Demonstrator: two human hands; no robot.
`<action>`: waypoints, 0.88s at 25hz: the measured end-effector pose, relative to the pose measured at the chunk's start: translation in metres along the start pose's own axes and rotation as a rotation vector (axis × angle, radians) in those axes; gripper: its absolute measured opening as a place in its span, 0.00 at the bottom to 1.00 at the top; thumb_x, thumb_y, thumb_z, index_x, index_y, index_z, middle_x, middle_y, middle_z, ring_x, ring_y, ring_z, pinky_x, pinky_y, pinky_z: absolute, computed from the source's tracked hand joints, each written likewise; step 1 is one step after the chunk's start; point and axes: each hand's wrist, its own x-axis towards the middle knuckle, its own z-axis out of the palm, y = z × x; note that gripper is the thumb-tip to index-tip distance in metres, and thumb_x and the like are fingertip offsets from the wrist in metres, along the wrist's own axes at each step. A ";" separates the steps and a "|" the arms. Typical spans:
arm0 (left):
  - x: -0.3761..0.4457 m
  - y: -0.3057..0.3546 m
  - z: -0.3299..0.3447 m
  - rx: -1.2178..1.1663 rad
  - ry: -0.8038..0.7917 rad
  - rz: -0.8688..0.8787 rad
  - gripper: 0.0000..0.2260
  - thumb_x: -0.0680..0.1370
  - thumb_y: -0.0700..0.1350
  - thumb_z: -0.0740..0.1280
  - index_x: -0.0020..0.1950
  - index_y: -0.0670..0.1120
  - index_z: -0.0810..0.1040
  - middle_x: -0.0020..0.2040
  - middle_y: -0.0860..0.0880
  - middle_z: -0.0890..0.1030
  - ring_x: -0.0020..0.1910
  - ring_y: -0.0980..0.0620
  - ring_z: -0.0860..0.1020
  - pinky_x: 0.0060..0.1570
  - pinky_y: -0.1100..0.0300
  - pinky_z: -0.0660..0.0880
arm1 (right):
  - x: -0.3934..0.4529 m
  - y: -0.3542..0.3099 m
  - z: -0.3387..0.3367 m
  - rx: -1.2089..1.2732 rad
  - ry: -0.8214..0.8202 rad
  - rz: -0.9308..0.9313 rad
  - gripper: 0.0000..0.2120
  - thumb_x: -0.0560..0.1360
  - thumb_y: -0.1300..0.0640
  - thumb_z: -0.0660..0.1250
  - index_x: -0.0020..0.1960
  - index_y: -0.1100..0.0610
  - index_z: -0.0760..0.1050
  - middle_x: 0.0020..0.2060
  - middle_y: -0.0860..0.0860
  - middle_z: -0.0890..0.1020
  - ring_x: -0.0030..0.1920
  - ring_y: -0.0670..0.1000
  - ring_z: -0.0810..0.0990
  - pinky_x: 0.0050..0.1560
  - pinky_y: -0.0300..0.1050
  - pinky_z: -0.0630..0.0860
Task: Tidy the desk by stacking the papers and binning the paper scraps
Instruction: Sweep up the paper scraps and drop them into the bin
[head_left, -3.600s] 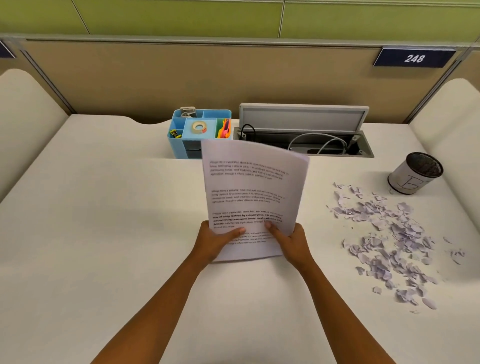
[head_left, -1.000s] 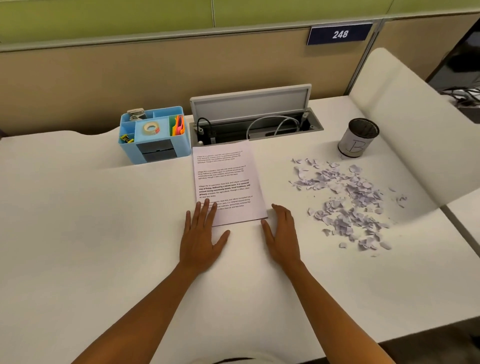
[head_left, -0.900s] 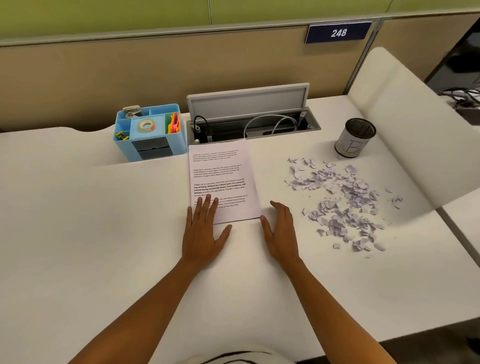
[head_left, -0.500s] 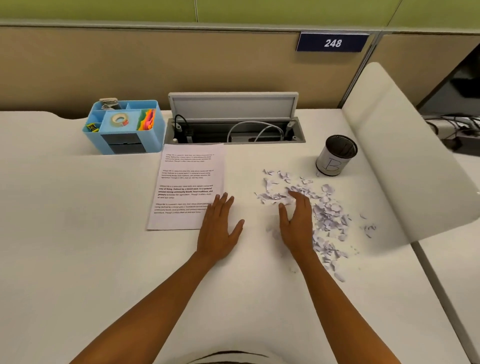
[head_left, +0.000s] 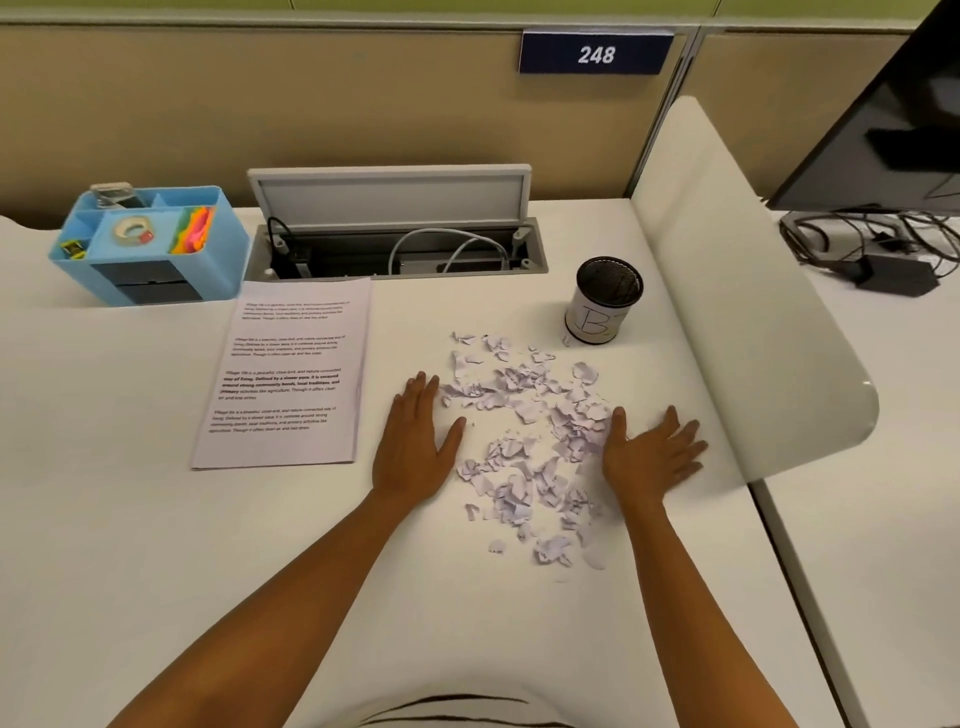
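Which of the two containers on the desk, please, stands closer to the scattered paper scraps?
The mesh cup wrapped in white paper stands just beyond the paper scraps, at their far right edge; the blue organiser sits far left, past the stacked papers.

White desk (head_left: 130, 519) bears papers (head_left: 291, 374), scraps (head_left: 524, 431), bin (head_left: 602, 301), organiser (head_left: 150, 249).

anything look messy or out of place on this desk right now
Yes: torn paper scraps lie scattered over the desk instead of in the bin, which stands just beyond them. The left hand and right hand lie flat on either side of the scatter. The papers sit neatly stacked.
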 end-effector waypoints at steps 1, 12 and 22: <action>0.000 -0.001 0.001 0.017 0.005 0.003 0.31 0.82 0.60 0.56 0.81 0.46 0.53 0.81 0.49 0.54 0.80 0.53 0.51 0.79 0.55 0.48 | -0.001 -0.005 0.003 0.018 -0.019 -0.043 0.36 0.79 0.41 0.60 0.79 0.58 0.52 0.79 0.60 0.49 0.78 0.63 0.42 0.77 0.60 0.40; -0.002 0.000 0.002 0.035 0.033 -0.014 0.29 0.82 0.58 0.57 0.79 0.47 0.59 0.80 0.49 0.58 0.80 0.53 0.54 0.78 0.58 0.50 | -0.015 -0.045 0.027 0.016 -0.281 -0.433 0.23 0.80 0.67 0.58 0.75 0.62 0.62 0.76 0.59 0.59 0.77 0.60 0.55 0.76 0.56 0.57; -0.002 0.000 0.001 0.028 0.035 -0.014 0.27 0.82 0.57 0.57 0.78 0.47 0.62 0.80 0.50 0.58 0.80 0.54 0.52 0.79 0.58 0.49 | 0.000 -0.052 0.005 -0.121 -0.177 -0.509 0.10 0.76 0.69 0.65 0.53 0.63 0.83 0.48 0.59 0.85 0.47 0.57 0.83 0.49 0.44 0.77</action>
